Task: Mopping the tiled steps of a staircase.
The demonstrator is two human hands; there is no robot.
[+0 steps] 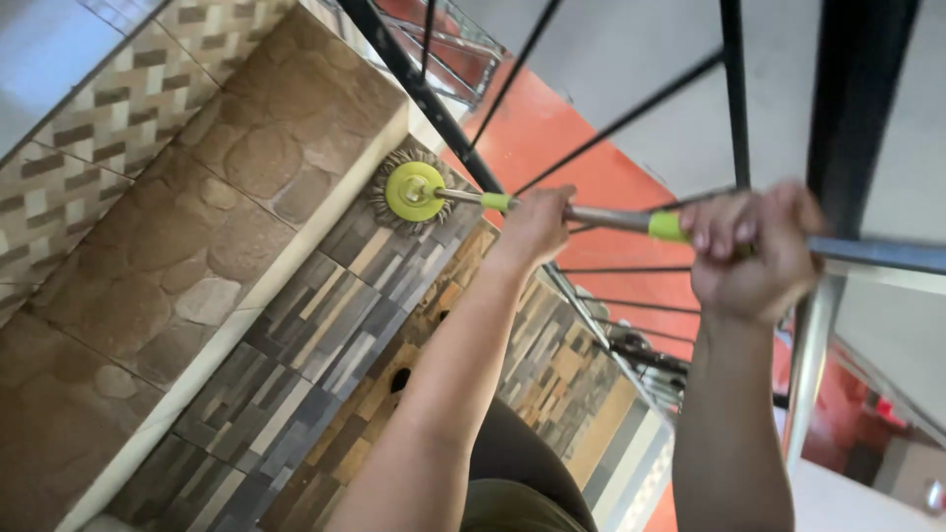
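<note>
- Right, the stair step (296,335) of striped grey and brown tile runs diagonally from the lower left toward the upper middle, with a pale edge strip along its left side and a stone-pattern landing (197,227) beyond it.
- Black railing bars (734,89) fan out over the orange floor (581,167) far below on the right.
- The mop handle (611,219), a metal pole with green collars, lies almost level across the view, its long axis pointing left and slightly up.
- Left hand (537,222) is closed around the pole, the nearer hand to the head.
- Right hand (754,251) is wrapped tight further back by a green collar.
- The round mop head (412,191), green disc with a grey fringe, sits at the step's far end, beside its pale edge.
</note>
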